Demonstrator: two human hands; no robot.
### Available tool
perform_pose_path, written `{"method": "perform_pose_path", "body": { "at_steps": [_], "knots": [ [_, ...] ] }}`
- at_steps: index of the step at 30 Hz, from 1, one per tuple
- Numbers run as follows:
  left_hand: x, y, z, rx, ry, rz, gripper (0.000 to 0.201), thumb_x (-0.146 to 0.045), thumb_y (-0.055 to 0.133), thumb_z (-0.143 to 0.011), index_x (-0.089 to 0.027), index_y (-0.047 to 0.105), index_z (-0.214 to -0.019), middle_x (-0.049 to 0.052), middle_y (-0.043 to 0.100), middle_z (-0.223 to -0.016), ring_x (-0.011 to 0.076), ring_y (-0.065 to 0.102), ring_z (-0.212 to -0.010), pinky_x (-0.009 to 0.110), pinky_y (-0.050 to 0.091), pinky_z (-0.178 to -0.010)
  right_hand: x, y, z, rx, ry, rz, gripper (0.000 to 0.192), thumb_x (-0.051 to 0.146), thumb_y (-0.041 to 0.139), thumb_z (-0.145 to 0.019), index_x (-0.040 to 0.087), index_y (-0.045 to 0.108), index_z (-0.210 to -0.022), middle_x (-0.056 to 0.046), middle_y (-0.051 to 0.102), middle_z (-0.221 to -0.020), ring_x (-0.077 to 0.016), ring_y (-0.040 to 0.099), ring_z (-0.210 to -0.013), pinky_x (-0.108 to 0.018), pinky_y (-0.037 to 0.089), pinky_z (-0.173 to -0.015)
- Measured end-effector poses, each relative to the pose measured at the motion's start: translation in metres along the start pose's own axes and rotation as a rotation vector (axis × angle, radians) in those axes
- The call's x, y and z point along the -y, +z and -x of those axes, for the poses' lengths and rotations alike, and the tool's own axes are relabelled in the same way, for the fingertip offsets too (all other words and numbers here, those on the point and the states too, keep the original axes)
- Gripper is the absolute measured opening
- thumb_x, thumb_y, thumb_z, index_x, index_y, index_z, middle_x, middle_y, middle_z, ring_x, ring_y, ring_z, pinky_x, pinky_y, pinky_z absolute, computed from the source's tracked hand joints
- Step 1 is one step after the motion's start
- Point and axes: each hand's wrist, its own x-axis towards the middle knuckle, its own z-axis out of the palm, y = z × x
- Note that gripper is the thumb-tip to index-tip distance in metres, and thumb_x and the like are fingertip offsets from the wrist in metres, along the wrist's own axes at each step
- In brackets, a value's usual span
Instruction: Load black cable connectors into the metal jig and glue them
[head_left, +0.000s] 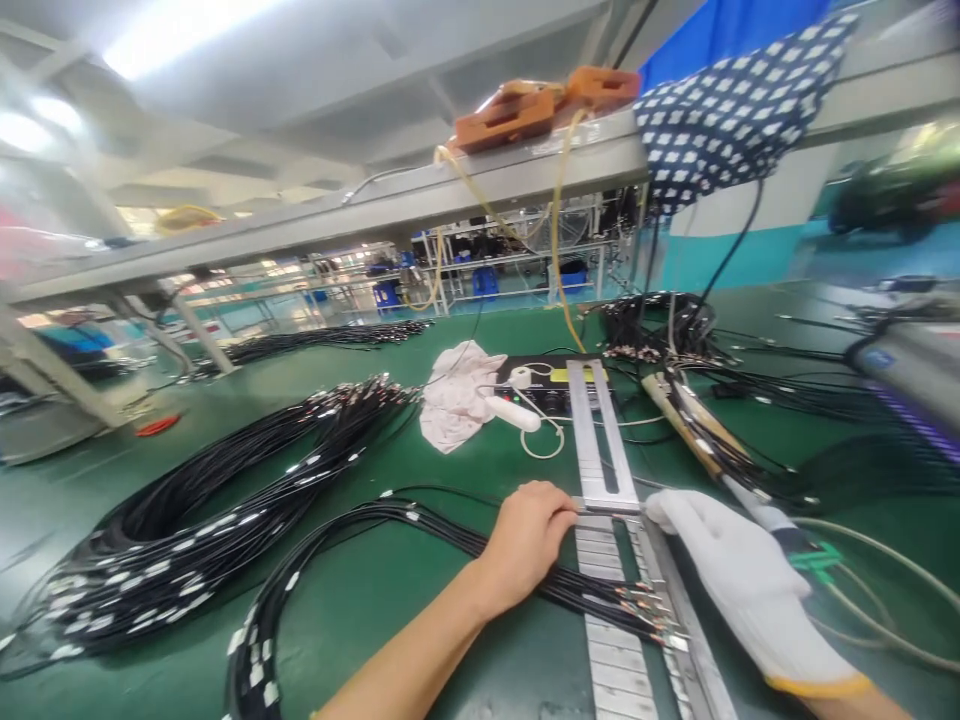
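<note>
My bare left hand point(529, 535) rests on a bundle of thin black cables point(420, 520), its fingers pinched at the left edge of a long metal rail fixture point(600, 450). My right hand point(739, 580), in a white glove, lies on the fixture's right side with a fingertip touching the metal bar. The cables' stripped copper ends point(645, 605) lie across the rail between my two hands. Whether either hand truly grips anything is unclear.
A big coil of black cables point(225, 500) fills the green bench's left. A pink cloth point(454, 395), a white handheld device point(514, 412), a black box point(551, 385) and more cable bundles point(675, 330) sit behind. A shelf point(480, 190) hangs overhead.
</note>
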Motion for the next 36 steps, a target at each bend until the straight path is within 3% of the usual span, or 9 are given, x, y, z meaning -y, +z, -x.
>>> {"method": "perform_pose_path", "body": {
  "at_steps": [5,10,25,31,36],
  "knots": [
    [0.004,0.009,-0.003,0.028,0.060,-0.099,0.019,-0.011,0.055,-0.095,-0.016,0.073,-0.089,0.009,0.072,-0.090,0.0259,0.065,-0.088,0.036,0.050,-0.084,0.005,0.001,-0.001,0.089,0.071,0.008,0.042,0.054,0.043,-0.080,0.025,0.071,-0.069,-0.004,0.077,-0.081,-0.0268,0.068,-0.082,-0.038,0.050,-0.077],
    [0.010,0.021,-0.003,0.031,0.101,-0.216,0.023,-0.013,0.050,-0.098,-0.016,0.071,-0.089,0.007,0.069,-0.089,0.0254,0.062,-0.088,0.039,0.049,-0.085,-0.006,0.000,-0.004,0.129,0.157,0.078,0.045,0.055,0.042,-0.085,0.025,0.073,-0.078,-0.003,0.077,-0.087,-0.0257,0.067,-0.084,-0.035,0.046,-0.073],
    [0.004,0.030,-0.003,0.084,0.102,-0.404,0.026,-0.010,0.046,-0.101,-0.014,0.067,-0.086,0.007,0.064,-0.090,0.0243,0.058,-0.087,0.040,0.050,-0.082,-0.009,0.002,-0.004,0.128,0.157,0.056,0.040,0.054,0.042,-0.087,0.027,0.070,-0.077,0.000,0.076,-0.089,-0.0254,0.065,-0.090,-0.035,0.043,-0.079],
    [-0.001,0.029,-0.004,0.116,0.113,-0.408,0.023,-0.006,0.048,-0.098,-0.012,0.066,-0.086,0.008,0.063,-0.093,0.0254,0.055,-0.088,0.041,0.048,-0.081,-0.009,0.003,-0.004,0.121,0.164,0.070,0.040,0.055,0.044,-0.087,0.027,0.071,-0.078,0.000,0.075,-0.088,-0.0255,0.064,-0.090,-0.035,0.042,-0.078],
    [0.000,0.031,-0.003,0.097,0.092,-0.299,0.027,-0.005,0.046,-0.099,-0.013,0.066,-0.083,0.007,0.060,-0.092,0.0220,0.055,-0.086,0.034,0.047,-0.077,-0.006,0.002,-0.004,0.127,0.168,0.107,0.041,0.054,0.044,-0.089,0.027,0.073,-0.080,0.001,0.076,-0.088,-0.0245,0.065,-0.087,-0.033,0.041,-0.070]
  ]
}}
